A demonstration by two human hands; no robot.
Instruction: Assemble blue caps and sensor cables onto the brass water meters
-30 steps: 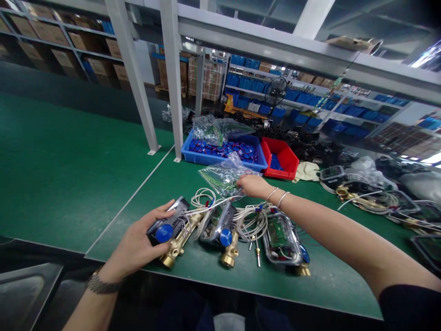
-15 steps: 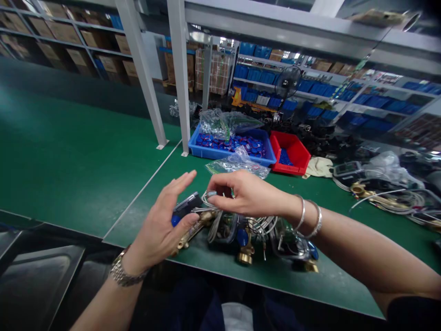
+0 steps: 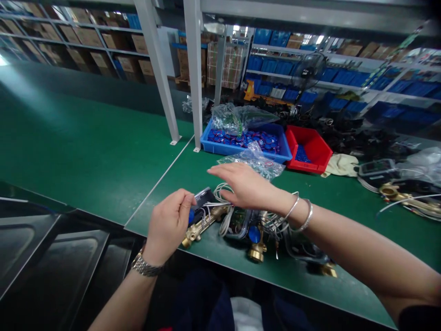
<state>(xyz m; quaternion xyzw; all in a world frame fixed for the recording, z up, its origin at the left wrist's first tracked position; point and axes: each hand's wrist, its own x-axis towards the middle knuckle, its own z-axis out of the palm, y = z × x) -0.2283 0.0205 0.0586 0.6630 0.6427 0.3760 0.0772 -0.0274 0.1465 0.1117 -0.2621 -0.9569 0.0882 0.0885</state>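
Observation:
My left hand point(image 3: 170, 225), wearing a metal watch, is closed in a pinch; whatever its fingers hold is hidden. It is just left of a dark grey box-like unit point(image 3: 204, 197), beside a brass pipe fitting point(image 3: 201, 226) with a blue cap partly behind the hand. My right hand point(image 3: 244, 186), with two bangles at the wrist, is open above the coiled white cables point(image 3: 223, 191), fingers stretched to the left. Below it lie a clear-covered unit point(image 3: 237, 223) and a brass valve body point(image 3: 257, 252) with a blue round cap point(image 3: 254, 234). Another such unit point(image 3: 306, 250) is partly under my right forearm.
Behind the hands stand a blue tray point(image 3: 241, 149) of blue round caps and a red bin point(image 3: 313, 149) with small blue parts. A clear plastic bag point(image 3: 257, 161) lies before the tray. Grey metal posts point(image 3: 195, 78) rise from the green bench point(image 3: 86, 147). More brass fittings point(image 3: 391, 189) are at right.
My left hand has gone from spread fingers to a closed pinch. My right hand has opened from a pinch on a small grey-blue piece, which no longer shows. The view has shifted slightly.

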